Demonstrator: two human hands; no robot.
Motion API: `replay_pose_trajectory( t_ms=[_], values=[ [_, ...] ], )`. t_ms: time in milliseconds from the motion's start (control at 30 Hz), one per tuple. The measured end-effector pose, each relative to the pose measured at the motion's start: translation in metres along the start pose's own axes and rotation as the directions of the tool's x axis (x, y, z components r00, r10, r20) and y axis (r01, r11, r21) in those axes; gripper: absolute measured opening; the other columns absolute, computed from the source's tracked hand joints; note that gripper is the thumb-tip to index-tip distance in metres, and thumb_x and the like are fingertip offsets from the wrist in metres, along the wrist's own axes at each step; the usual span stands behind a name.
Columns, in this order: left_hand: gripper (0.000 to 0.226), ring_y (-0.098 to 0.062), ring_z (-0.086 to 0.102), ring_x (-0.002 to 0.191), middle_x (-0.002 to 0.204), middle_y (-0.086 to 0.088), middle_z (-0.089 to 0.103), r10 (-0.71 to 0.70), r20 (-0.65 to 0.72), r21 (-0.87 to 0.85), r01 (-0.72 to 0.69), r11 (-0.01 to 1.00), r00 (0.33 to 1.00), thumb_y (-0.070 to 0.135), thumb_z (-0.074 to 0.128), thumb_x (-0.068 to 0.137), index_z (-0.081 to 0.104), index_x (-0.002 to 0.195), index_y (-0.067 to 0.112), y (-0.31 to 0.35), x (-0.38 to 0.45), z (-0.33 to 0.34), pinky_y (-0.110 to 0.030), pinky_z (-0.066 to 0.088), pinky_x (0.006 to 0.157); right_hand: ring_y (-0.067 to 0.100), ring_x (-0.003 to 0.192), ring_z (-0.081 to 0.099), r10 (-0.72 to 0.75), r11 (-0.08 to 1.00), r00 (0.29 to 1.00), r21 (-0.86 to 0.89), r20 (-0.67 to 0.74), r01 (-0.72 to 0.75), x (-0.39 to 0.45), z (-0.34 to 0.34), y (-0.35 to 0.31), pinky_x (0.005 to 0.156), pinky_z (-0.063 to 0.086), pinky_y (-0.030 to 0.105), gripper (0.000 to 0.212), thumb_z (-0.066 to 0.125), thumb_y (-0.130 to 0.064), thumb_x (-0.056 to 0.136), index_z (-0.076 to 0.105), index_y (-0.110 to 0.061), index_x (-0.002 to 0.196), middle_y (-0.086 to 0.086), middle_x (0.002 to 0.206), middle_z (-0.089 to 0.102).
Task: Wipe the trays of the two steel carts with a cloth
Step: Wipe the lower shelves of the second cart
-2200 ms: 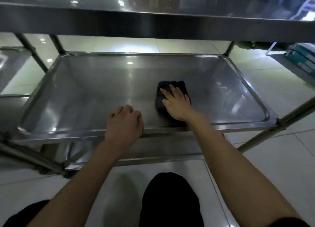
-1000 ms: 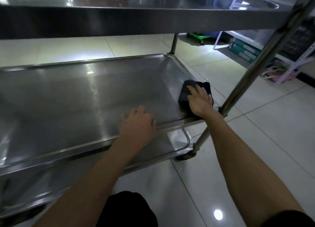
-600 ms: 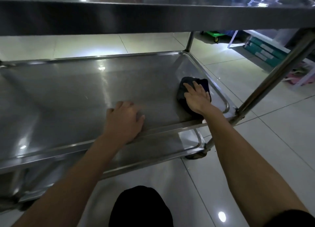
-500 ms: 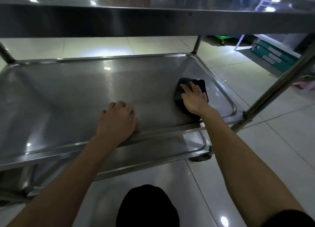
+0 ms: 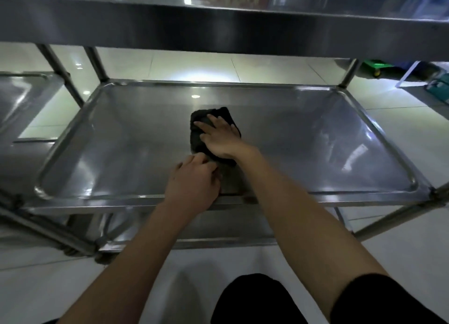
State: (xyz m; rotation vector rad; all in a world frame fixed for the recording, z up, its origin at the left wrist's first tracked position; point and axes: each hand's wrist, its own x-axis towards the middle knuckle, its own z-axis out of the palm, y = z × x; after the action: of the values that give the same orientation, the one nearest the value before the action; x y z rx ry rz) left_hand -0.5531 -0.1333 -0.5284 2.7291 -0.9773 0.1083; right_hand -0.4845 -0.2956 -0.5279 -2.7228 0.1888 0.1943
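Two hands are on the middle tray [image 5: 315, 139] of a steel cart [image 5: 218, 24]. The right hand [image 5: 222, 139] lies flat on a dark cloth [image 5: 201, 122], with its fingers [image 5: 202, 125] straight and spread, pointing to about 10 o'clock. It presses the cloth down and does not curl round it. The cloth is folded into a thick pad and sits near the middle of the tray. Most of it is under the palm, and some sticks out past the fingertips at 11 o'clock and at the left side at 9 o'clock.

The left hand [image 5: 194, 181] is at 7 o'clock from the cloth, by the near rim of the tray. Its fingers are bent and bunched, and the tips are right at the near edge of the cloth. I cannot tell if they pinch the cloth or just touch it.

Another tray [image 5: 230, 229] sits lower down, under the arms. A second steel cart [image 5: 21, 97] stands at 9 o'clock, just beside the first one. At 2 o'clock a small green trolley [image 5: 374, 67] stands on the pale tiled floor [image 5: 401, 246].
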Motion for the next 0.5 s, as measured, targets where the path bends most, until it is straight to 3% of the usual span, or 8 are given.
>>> replay_pose_trajectory(
  t_ms=[267,500],
  values=[
    [0.032,-0.027,0.052,0.113,0.116,-0.002,0.058,-0.067,-0.03,0.033,0.068,0.997,0.997,0.04,0.043,0.093,0.064,0.109,0.022,0.03,0.003,0.004,-0.046,0.042,0.095,0.018,0.153,-0.007,0.038,0.999,0.998,-0.007,-0.04,-0.038,-0.014,-0.008,0.05,0.12,-0.002,0.046,0.052,0.022,-0.047,0.101,0.014,-0.052,0.152,-0.01,0.167,-0.005],
    [0.032,-0.025,0.051,0.116,0.119,0.0,0.057,0.1,0.061,-0.068,-0.096,0.993,0.993,0.046,0.043,0.092,0.062,0.107,0.025,0.125,0.036,0.015,-0.048,0.043,0.098,0.02,0.153,-0.004,0.209,0.978,0.972,0.014,-0.105,-0.209,-0.063,-0.047,0.179,0.12,0.002,0.048,0.052,0.023,-0.047,0.101,0.015,-0.052,0.152,-0.01,0.167,-0.003]
  ],
)
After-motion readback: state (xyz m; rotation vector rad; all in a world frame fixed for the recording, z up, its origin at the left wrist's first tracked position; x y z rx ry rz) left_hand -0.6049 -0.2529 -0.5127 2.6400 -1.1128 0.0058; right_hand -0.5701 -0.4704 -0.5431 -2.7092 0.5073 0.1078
